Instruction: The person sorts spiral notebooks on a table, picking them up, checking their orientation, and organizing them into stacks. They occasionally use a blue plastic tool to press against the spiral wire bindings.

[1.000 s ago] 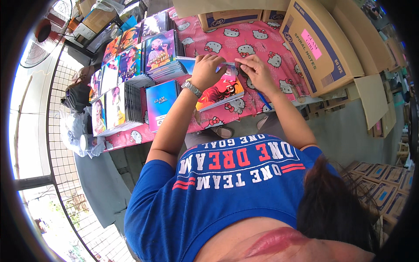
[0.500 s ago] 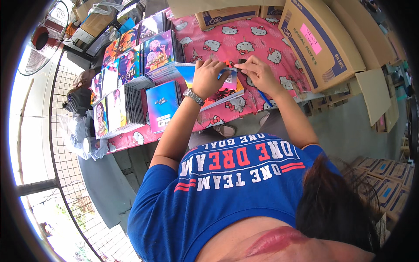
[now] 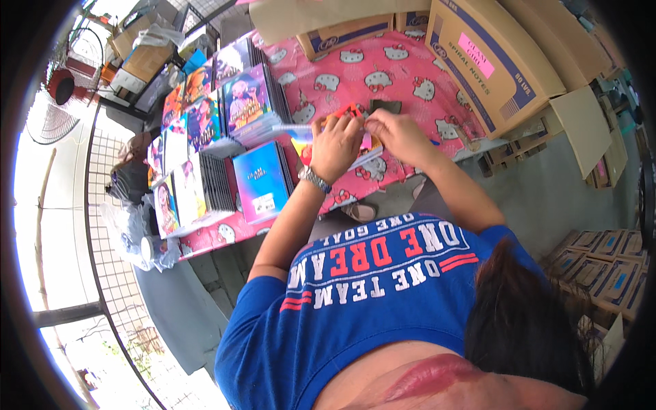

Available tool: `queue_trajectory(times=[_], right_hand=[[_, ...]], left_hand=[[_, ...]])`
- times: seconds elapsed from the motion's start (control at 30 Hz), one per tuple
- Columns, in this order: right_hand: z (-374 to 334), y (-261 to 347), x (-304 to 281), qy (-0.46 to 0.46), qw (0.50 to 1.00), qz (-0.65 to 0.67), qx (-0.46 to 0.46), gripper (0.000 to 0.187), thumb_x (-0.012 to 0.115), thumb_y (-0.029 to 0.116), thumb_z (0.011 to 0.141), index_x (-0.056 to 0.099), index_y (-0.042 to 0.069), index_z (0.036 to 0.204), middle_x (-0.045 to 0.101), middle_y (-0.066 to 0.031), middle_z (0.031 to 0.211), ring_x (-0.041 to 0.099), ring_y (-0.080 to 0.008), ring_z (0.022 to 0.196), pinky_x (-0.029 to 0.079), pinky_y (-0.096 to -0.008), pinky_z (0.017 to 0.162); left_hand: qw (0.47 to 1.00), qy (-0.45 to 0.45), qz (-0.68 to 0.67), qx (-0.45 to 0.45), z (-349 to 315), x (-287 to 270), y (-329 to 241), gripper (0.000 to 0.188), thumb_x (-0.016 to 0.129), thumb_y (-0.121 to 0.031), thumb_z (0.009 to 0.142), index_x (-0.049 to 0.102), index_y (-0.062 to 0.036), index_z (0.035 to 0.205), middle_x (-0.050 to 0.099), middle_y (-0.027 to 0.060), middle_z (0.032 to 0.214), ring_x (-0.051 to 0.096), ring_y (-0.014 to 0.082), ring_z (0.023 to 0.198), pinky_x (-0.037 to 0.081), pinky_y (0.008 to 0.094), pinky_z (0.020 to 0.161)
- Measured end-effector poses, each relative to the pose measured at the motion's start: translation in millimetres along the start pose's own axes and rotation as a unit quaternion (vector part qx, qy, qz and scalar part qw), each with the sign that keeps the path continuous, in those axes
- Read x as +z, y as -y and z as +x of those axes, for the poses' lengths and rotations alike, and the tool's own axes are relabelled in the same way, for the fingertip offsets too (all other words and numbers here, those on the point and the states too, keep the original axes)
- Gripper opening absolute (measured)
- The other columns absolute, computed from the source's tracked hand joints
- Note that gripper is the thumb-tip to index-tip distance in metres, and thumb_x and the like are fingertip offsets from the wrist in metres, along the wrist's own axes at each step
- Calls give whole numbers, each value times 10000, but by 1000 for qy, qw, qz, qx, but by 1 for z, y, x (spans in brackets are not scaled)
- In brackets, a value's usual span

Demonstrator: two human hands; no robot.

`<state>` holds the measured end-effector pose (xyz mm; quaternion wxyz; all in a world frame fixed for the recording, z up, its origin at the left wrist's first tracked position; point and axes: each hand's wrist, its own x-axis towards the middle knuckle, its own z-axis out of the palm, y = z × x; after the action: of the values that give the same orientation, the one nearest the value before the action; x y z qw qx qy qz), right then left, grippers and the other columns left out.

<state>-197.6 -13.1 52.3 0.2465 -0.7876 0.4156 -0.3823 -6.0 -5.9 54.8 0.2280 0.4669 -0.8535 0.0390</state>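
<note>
Between my hands is a colourful spiral notebook (image 3: 367, 159) with a partly raised white page or cover edge, lying on the pink table cover. My left hand (image 3: 336, 145), with a metal watch at its wrist, is closed over the notebook's upper part, fingers bent across its far edge. Beside it, my right hand (image 3: 404, 141) is closed in a pinch at the notebook's upper right; what the fingertips hold is hidden. A red-orange piece (image 3: 352, 109) shows just beyond the left fingers. A small dark flat thing (image 3: 385, 106) lies past the right hand.
Stacks of notebooks with bright covers (image 3: 247, 102) fill the table's left side, with a blue-covered notebook stack (image 3: 262, 184) nearest my left forearm. A large open carton (image 3: 495, 68) stands at the right. A fan (image 3: 61, 85) and plastic bags (image 3: 133, 225) are at far left.
The view has shifted slightly. My hands have drawn closer together over the notebook, and my right hand has turned so its back covers more. More of the dark flat thing shows.
</note>
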Motion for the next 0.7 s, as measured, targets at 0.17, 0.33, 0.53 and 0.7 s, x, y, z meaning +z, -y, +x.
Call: queue_trajectory(times=[0.17, 0.33, 0.53, 0.7], right_hand=[[6, 9, -5, 33, 998, -55, 28, 333, 667, 69, 841, 546, 67, 1151, 584, -140, 1000, 624, -344, 928, 507, -421, 789], [10, 20, -10, 22, 999, -27, -12, 344, 604, 110, 920, 473, 54, 1233, 626, -160, 927, 646, -310, 860, 510, -393, 728], [36, -111, 32, -12, 969, -86, 231, 425, 576, 320, 932, 495, 40, 1242, 621, -169, 1069, 603, -345, 1005, 492, -519, 844], [26, -105, 68, 64, 907, -337, 242, 523, 626, 432, 868, 526, 69, 1232, 456, -181, 1352, 392, -419, 1270, 403, -570, 957]], left_hand=[[1000, -10, -13, 15, 4, -6, 2, 274, 621, -197, 847, 585, -139, 1112, 636, 53, 1053, 585, 255, 1008, 360, 475, 938], [1000, -16, -13, 10, 1, -10, 3, 262, 637, -224, 858, 570, -118, 1088, 654, 71, 999, 599, 266, 972, 363, 473, 931], [998, 7, -55, -2, 8, -8, -1, 223, 636, -218, 869, 582, -111, 1057, 662, 77, 961, 605, 270, 956, 348, 459, 945], [997, 50, -43, -49, -8, -1, 14, 204, 662, -263, 865, 621, -149, 1029, 641, 26, 1071, 546, 255, 1147, 221, 658, 1013]])
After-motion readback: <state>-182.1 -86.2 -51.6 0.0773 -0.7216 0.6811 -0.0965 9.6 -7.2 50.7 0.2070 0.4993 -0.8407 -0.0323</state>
